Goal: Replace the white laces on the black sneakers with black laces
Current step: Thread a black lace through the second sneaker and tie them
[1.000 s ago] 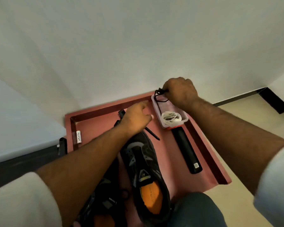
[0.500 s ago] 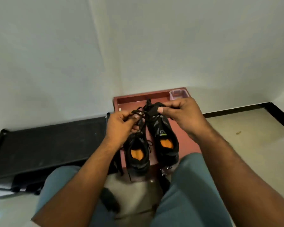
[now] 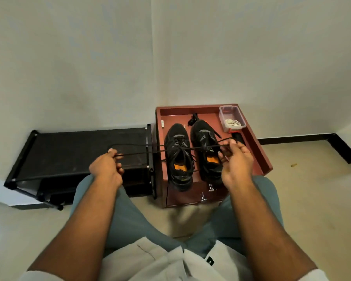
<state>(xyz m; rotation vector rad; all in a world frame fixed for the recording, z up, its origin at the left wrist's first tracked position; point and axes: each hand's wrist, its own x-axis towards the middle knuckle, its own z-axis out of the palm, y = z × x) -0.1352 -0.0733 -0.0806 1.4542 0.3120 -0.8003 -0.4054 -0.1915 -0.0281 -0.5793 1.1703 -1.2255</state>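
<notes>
From the head view, a seated person in teal trousers and a white shirt holds a black lace [image 3: 142, 152] stretched nearly level between two hands above a low reddish-brown cabinet [image 3: 257, 147]. The left hand [image 3: 107, 169] is out over a black shoe rack [image 3: 69, 147] to the left of the cabinet; its fingers [image 3: 118, 157] are curled and pinch the looped end of the lace, which doubles back there so that two strands run rightward. The right hand [image 3: 236, 161] is above the cabinet's right half, palm partly turned up, with its thumb and curled fingers [image 3: 221, 156] pinching the other end of the lace, where a small loop hangs.

On the cabinet's raised-edge tabletop [image 3: 211, 109] stand two black sneakers with orange insoles, side by side, toes toward the wall. The left sneaker [image 3: 177, 159] already carries black lacing across its eyelets, the ends lying loose. The right sneaker [image 3: 206, 142] sits just beside it, its tongue area open, and the stretched lace passes in front of both. At the far right corner of the tabletop is a clear plastic container [image 3: 230, 112] holding coiled white laces [image 3: 233, 123]. A dark cylindrical object [image 3: 239, 137] lies just in front of the container, partly hidden by the right hand. A small white item [image 3: 162, 123] lies near the tabletop's left edge. Two metal drawer knobs [image 3: 207, 192] show on the cabinet's front.
</notes>
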